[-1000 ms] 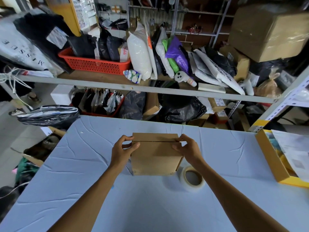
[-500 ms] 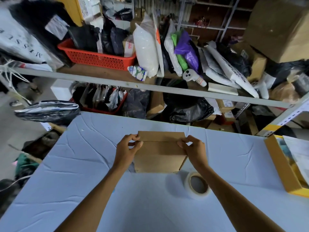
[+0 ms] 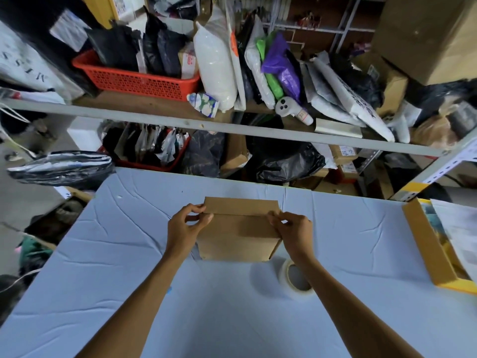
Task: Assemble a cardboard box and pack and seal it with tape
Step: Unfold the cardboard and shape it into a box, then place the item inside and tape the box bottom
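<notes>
My left grip (image 3: 186, 226) pinches the left end of the cardboard box (image 3: 237, 239), thumb and curled fingers closed on the edge where a seam runs across its top. My right grip (image 3: 294, 229) is curled on the right end of that same seam, fingertips tight on the cardboard. The box sits between my two grips on the blue worktop (image 3: 124, 254). A roll of tape (image 3: 285, 273) lies flat just behind my right grip, partly hidden by my forearm. A yellow tray (image 3: 423, 244) lies well off beyond my right grip.
</notes>
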Motion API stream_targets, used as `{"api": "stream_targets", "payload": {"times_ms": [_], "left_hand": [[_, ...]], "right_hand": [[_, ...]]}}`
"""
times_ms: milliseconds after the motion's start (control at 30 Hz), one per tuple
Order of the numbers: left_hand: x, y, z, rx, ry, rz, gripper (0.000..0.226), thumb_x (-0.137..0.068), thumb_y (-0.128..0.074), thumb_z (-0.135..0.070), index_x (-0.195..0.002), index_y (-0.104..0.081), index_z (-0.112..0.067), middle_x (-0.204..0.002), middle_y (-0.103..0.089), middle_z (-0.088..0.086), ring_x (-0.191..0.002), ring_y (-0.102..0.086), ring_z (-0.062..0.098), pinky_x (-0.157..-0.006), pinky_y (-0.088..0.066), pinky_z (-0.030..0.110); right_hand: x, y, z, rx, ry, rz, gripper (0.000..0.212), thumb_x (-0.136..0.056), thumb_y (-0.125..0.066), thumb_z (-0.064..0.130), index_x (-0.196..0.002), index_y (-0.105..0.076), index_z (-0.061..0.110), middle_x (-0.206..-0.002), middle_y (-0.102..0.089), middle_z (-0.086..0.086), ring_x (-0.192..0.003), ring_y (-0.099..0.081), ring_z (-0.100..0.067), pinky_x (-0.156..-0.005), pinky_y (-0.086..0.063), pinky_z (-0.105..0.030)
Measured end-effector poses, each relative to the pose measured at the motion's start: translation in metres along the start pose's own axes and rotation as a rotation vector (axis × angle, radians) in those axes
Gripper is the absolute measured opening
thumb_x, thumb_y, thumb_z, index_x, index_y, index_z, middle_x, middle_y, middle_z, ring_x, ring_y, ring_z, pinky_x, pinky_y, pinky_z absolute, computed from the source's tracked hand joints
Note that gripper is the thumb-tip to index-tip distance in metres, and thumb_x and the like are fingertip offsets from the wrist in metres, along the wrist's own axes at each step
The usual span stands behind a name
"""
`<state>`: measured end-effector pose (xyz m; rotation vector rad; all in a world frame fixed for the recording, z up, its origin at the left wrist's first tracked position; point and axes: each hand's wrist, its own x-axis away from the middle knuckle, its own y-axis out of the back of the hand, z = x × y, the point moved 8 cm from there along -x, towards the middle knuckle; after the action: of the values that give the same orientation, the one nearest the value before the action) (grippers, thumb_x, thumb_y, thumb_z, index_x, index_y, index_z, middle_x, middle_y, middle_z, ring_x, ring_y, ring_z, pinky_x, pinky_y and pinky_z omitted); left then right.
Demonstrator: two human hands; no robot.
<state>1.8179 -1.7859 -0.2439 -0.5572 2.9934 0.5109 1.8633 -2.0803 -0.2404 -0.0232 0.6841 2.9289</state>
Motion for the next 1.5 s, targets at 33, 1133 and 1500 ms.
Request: {"api": "stream_targets", "payload": {"times_ms": [33, 1133, 1500], "left_hand": [[-0.001, 0.0, 0.0, -0.007, 0.008, 0.007, 0.016, -0.08, -0.074, -0.026, -0.087, -0.066, -0.013, -0.105, -0.07, -0.008, -0.09, -0.067, 0.006, -0.072, -0.051, 0.013], [0.063, 0.006, -0.024, -0.101, 0.194, 0.021, 0.054, -0.089, -0.061, -0.037, -0.135, -0.042, -0.017, -0.136, -0.053, 0.004, -0.122, -0.051, 0.019, -0.091, -0.042, 0.027], [0.079, 0.01, 0.0, -0.087, 0.237, -0.06, 0.049, -0.089, -0.059, -0.039, -0.13, -0.045, -0.017, -0.133, -0.052, 0.005, -0.113, -0.049, 0.013, -0.087, -0.039, 0.028]], "right_hand": [[-0.001, 0.0, 0.0, 0.004, 0.006, 0.001, 0.015, -0.079, -0.075, 0.034, -0.077, -0.076, 0.019, -0.059, -0.064, 0.014, -0.05, -0.055, -0.001, -0.049, -0.039, -0.011], [0.077, 0.039, -0.077, 0.507, -0.128, 0.18, 0.036, -0.073, -0.075, 0.039, -0.097, -0.06, 0.016, -0.102, -0.064, -0.003, -0.093, -0.062, -0.026, -0.071, -0.047, -0.03], [0.103, 0.013, -0.11, 0.852, 0.092, 0.376, 0.05, -0.089, -0.061, 0.024, -0.135, -0.048, 0.008, -0.141, -0.049, -0.009, -0.134, -0.036, -0.026, -0.11, -0.027, -0.028]]}}
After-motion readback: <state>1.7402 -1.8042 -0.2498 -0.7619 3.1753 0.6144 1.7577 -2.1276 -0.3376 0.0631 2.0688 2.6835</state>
